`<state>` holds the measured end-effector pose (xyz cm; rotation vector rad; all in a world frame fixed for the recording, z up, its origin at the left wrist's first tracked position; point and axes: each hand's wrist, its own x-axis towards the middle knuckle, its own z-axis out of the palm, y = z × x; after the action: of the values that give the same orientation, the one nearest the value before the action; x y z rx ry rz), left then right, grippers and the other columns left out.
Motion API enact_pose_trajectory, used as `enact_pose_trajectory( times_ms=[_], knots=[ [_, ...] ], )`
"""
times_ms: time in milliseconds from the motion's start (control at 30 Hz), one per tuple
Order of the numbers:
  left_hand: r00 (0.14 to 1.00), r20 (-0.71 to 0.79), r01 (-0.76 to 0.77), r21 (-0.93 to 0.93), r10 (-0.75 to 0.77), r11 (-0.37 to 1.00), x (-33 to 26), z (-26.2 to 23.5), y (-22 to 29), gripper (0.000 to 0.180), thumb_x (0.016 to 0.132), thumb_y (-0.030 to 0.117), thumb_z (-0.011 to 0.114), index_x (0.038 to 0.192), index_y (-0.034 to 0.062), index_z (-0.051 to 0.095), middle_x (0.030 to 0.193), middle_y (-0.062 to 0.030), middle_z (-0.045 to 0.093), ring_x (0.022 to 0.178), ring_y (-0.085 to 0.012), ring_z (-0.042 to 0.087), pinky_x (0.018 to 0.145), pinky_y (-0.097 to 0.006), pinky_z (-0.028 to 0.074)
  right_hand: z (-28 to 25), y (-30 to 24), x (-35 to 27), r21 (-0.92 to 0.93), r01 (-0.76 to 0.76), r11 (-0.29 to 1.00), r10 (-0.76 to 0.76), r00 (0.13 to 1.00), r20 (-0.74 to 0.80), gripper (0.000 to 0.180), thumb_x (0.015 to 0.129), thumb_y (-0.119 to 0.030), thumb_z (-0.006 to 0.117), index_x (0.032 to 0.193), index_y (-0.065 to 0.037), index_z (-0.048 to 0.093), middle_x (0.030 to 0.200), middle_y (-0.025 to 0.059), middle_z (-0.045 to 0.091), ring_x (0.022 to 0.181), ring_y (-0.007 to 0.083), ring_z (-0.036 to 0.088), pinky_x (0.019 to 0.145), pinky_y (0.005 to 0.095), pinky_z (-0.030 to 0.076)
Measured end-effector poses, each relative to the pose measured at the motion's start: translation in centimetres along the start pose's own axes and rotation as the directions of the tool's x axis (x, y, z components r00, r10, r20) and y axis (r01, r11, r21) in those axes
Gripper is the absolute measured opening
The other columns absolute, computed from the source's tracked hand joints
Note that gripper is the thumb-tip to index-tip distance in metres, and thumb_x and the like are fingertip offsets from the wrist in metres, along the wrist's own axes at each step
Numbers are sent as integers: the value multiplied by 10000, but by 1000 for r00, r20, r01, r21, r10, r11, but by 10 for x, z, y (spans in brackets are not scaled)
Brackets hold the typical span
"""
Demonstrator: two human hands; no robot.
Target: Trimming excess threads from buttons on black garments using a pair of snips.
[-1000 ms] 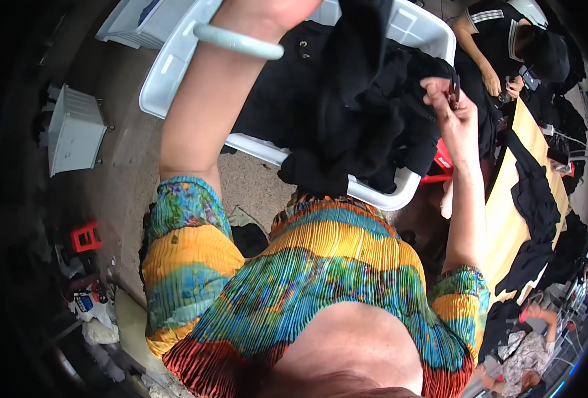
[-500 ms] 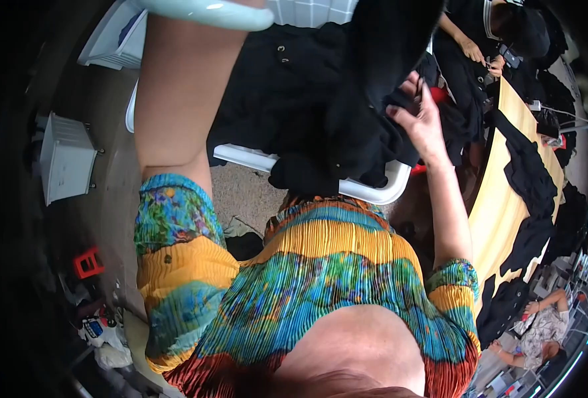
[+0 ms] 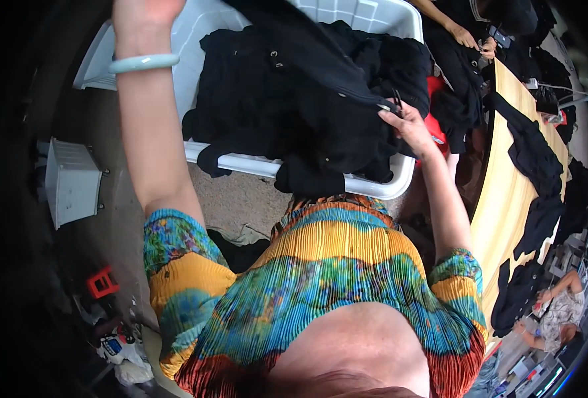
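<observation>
Head view showed the right hand [image 3: 410, 126] pinching a black garment [image 3: 320, 60] stretched above a white basket [image 3: 254, 164] of dark clothes; the raised left hand [image 3: 141, 13] was cut off, its grip unclear.

Matt black cloth [image 3: 294, 113]; glossy white plastic basket [image 3: 387, 189]; smooth wood tabletop [image 3: 506, 199].

Left hand [image 3: 141, 16] raised high; right hand [image 3: 410, 123] fingers pinched shut.
</observation>
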<state>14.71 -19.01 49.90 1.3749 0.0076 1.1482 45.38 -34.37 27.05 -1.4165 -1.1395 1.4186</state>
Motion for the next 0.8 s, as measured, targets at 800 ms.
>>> enact_pose_trajectory(
  times_ms=[800],
  knots=[
    [726,278,668,-71,-628,741,-53,193,-130,315,765,-41,476,1080,-40,471,949,-39,570,855,-85,532,781,-231,426,-65,-126,-116,169,312,935,-309,950,-45,128,796,-180,587,795,-66,531,580,-82,428,437,-6,294,381,158,181]
  ],
)
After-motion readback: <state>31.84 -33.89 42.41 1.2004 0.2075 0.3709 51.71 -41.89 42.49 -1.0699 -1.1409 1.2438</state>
